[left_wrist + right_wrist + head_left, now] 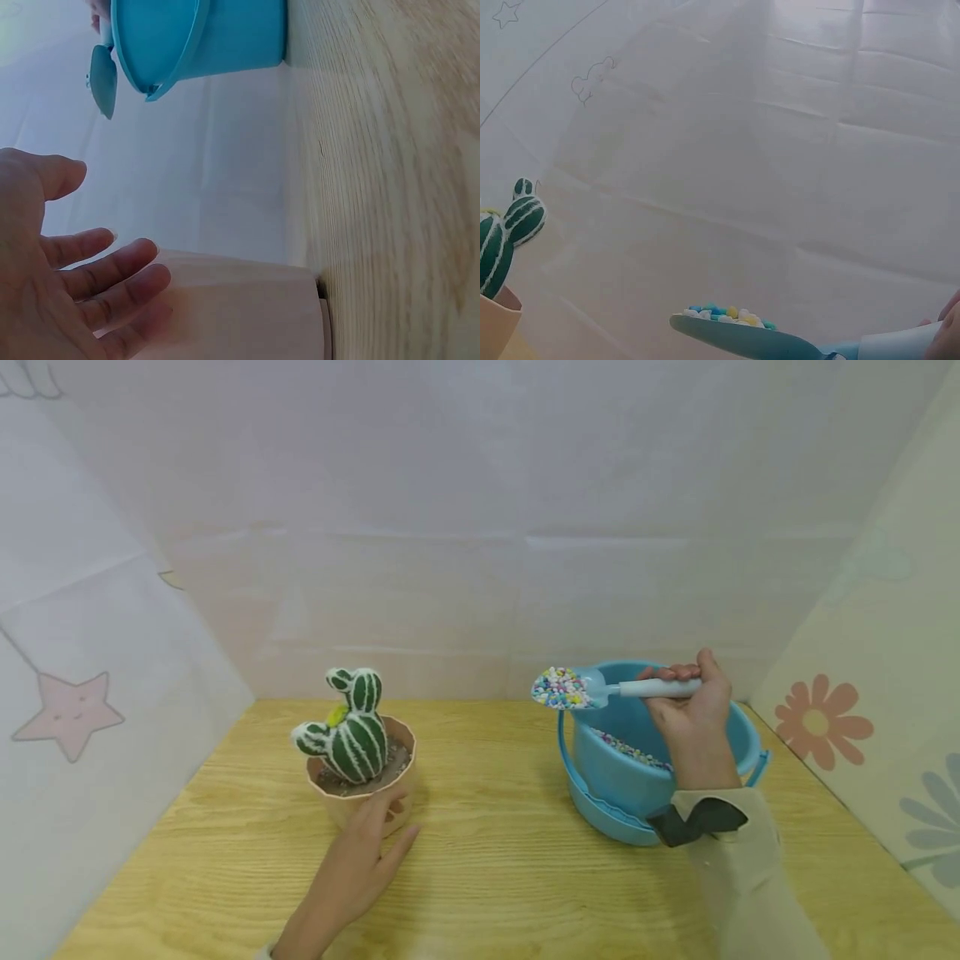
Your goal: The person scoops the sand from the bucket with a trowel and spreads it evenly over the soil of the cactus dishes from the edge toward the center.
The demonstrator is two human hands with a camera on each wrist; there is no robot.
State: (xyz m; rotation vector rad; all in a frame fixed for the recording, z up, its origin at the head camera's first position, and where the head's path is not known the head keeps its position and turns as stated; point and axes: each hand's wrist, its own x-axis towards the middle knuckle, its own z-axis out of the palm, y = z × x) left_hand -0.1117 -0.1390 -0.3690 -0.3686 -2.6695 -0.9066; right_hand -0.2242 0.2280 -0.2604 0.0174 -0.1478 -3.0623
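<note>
In the head view my right hand grips the white handle of a small blue trowel above the rim of a blue bucket. Colourful pebbles are heaped on the trowel's blade, which points left past the bucket; more pebbles lie inside the bucket. My left hand rests at the front right side of a peach flowerpot, its fingers loosely extended near the pot wall. A green and white knitted cactus with a yellow flower stands in the pot's brown soil.
Both pot and bucket stand on a wood-grain table. The bucket's blue carrying handle hangs down at its front. Pale sheets form a back wall and side walls; the right one bears an orange printed flower.
</note>
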